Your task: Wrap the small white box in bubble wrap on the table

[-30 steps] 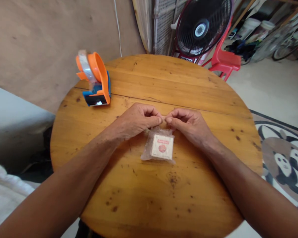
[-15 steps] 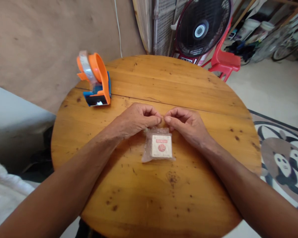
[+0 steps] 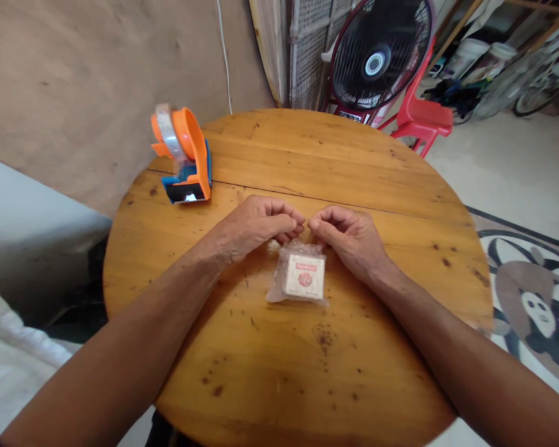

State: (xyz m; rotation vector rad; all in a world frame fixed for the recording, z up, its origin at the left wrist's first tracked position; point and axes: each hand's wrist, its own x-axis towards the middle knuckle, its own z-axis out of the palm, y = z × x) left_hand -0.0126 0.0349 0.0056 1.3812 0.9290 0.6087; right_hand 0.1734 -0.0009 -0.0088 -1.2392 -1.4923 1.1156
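Observation:
A small pale box with red print lies on the wooden table inside a clear plastic bag. Just beyond its far edge, my left hand is closed, thumb against curled fingers. Close to its fingertips, my right hand makes a pinch with thumb and forefinger at the bag's far right corner. Anything thin or clear between the fingertips of either hand is too small to make out. An orange and blue tape dispenser with a roll of clear tape stands at the table's far left.
The round wooden table fills the middle, with a plywood wall behind its left side. Past the far edge are a fan and a red plastic chair. A panda-patterned mat covers the floor at right.
My left fingers have loosened slightly, the thumb drawing back from the fingertips. The right pinch stays much the same. The bagged box has hardly moved, and the view has shifted slightly.

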